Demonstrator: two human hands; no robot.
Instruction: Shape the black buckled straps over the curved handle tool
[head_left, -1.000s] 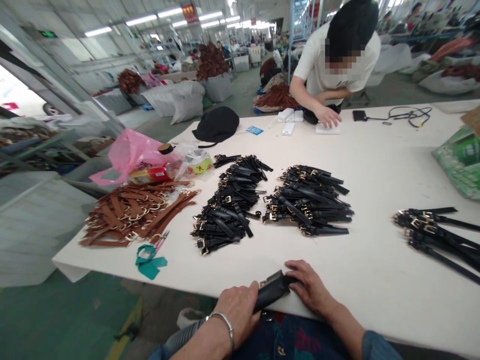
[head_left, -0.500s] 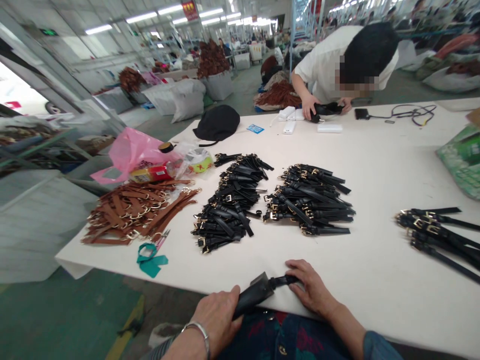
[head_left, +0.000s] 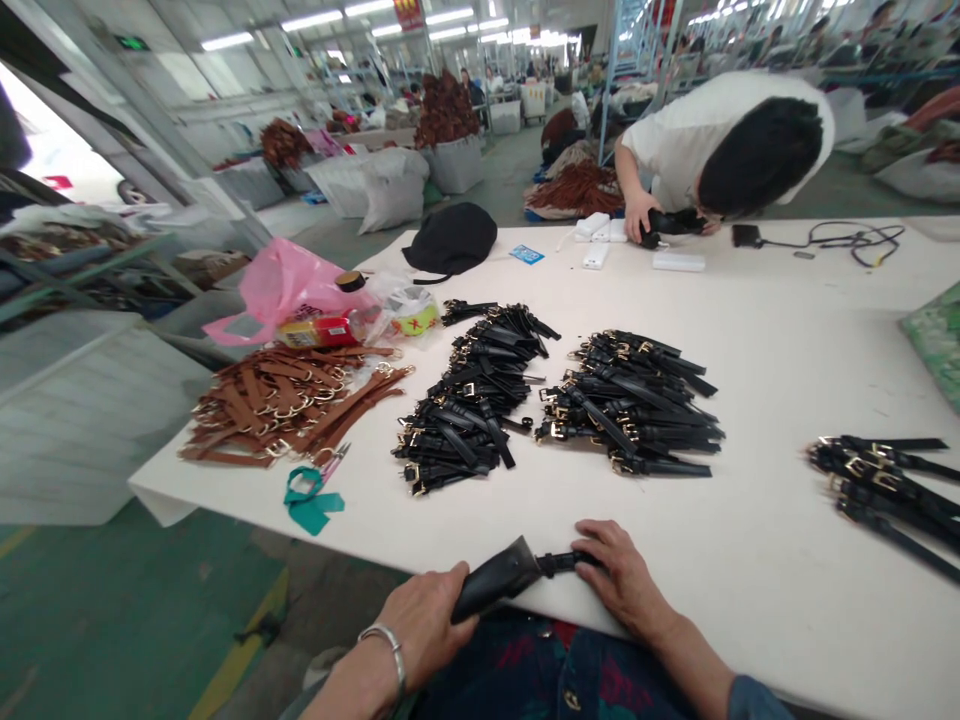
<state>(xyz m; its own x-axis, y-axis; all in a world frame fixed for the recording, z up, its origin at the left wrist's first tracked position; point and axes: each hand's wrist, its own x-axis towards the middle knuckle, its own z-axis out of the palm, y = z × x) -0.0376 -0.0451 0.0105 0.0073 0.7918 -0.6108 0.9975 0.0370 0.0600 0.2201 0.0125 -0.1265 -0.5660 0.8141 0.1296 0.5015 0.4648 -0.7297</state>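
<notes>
My left hand (head_left: 424, 620), a bangle at its wrist, is closed round a black, smooth, long piece (head_left: 495, 580) that flares to a wide squared end; I cannot tell its kind. From that wide end a short black strap (head_left: 556, 564) runs to my right hand (head_left: 616, 580). The fingers of my right hand pinch the strap's far end at the table's front edge. Beyond my hands lie two piles of black buckled straps, a left pile (head_left: 472, 400) and a right pile (head_left: 637, 400), with gold-coloured buckles. More black straps (head_left: 892, 490) lie at the right.
Brown straps with metal rings (head_left: 262, 410), a teal ribbon (head_left: 311, 505), a pink bag (head_left: 289, 280) and a black cap (head_left: 454, 240) occupy the left of the white table (head_left: 780, 350). Across it, a person in white (head_left: 712, 130) bends over a black object. White bins stand left.
The camera view has shifted slightly, moving the far things rightward in the picture. Both hands keep their grip, and the black piece has turned a little. The person opposite has bent lower.
</notes>
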